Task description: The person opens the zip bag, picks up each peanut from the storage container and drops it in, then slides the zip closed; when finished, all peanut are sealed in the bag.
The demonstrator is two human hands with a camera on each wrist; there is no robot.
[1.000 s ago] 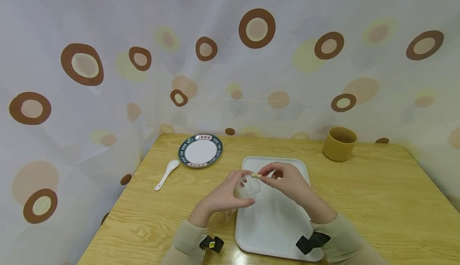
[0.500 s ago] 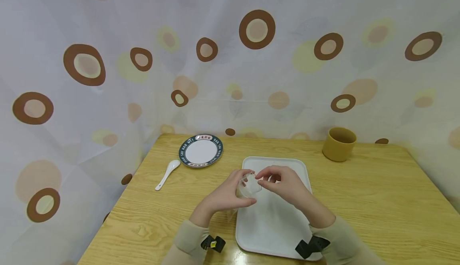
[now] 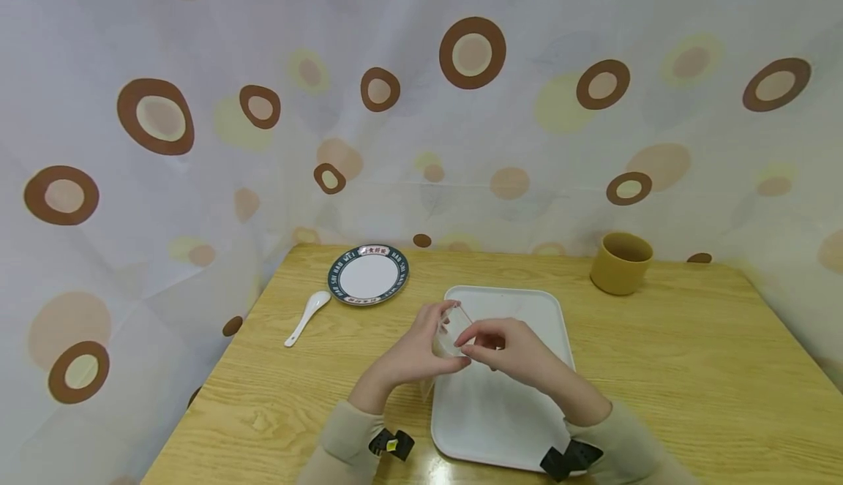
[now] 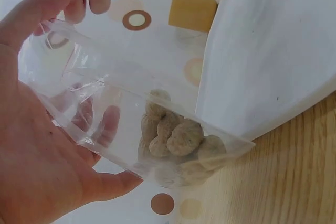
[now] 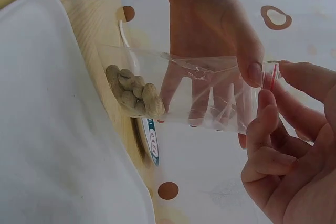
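Note:
A clear zip bag [image 5: 207, 90] with a red seal line at its mouth hangs tilted over the tray's left edge. Several peanuts in their shells [image 4: 176, 137] lie at its bottom end. My left hand [image 3: 415, 350] holds the bag near the mouth, its fingers spread behind the plastic in the right wrist view. At the mouth, the thumb and forefinger of my right hand [image 3: 516, 350] pinch the edge by the red line. The right hand's other fingers are curled. In the head view the peanuts are hidden behind the left hand.
Under the hands lies a white tray [image 3: 500, 419] on the wooden table [image 3: 691, 368]. A dark-rimmed plate [image 3: 369, 276] and a white spoon [image 3: 307, 318] are at the back left. The yellow mug [image 3: 622, 264] stands at the back right, by the patterned curtain.
One second ago my right fingers held a peanut at the bag's mouth. The peanut is no longer seen in them. The right hand has moved down and left, onto the bag's edge.

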